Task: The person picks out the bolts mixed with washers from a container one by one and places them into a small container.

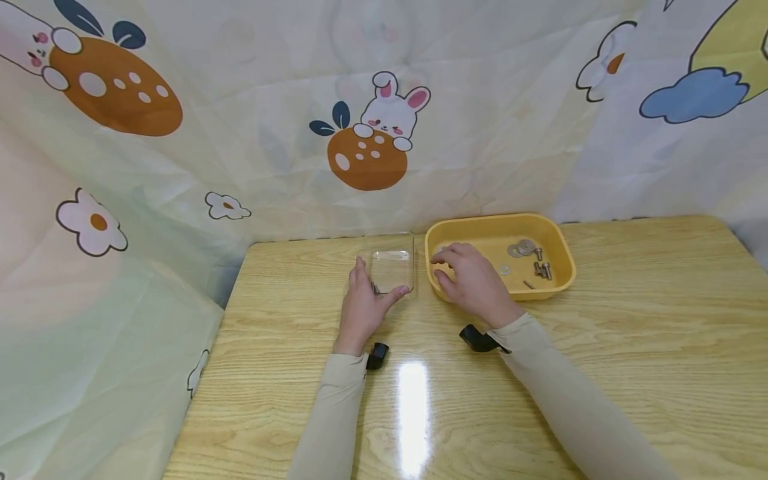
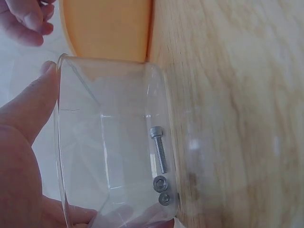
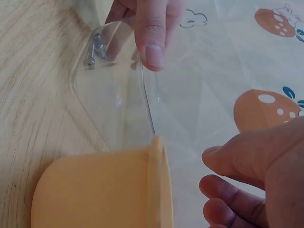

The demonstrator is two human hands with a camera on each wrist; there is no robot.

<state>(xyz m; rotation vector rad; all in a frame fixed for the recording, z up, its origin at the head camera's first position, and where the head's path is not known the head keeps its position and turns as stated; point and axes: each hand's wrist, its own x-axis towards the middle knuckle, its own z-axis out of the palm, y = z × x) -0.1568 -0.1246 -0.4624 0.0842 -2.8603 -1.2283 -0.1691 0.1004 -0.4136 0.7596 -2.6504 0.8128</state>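
Observation:
My left hand (image 1: 364, 308) grips a clear plastic box (image 1: 393, 270) at its near left corner. The thumb lies at the rim and the fingers reach around the side. Inside the box, a socket head screw (image 2: 158, 149) lies on its side; two more screw heads (image 2: 160, 183) face the left wrist camera. My right hand (image 1: 474, 280) is over the left part of a yellow bin (image 1: 567, 267). Its thumb and fingers are bent loosely with a gap between them, and nothing shows in that gap (image 3: 237, 180).
In the yellow bin are washers (image 1: 525, 247), several screws (image 1: 547, 271) and a small ring (image 1: 505, 271). Box and bin stand side by side near the table's back edge. Behind them hangs a printed cloth (image 1: 492, 147). The wooden table (image 1: 648, 333) extends right and forward.

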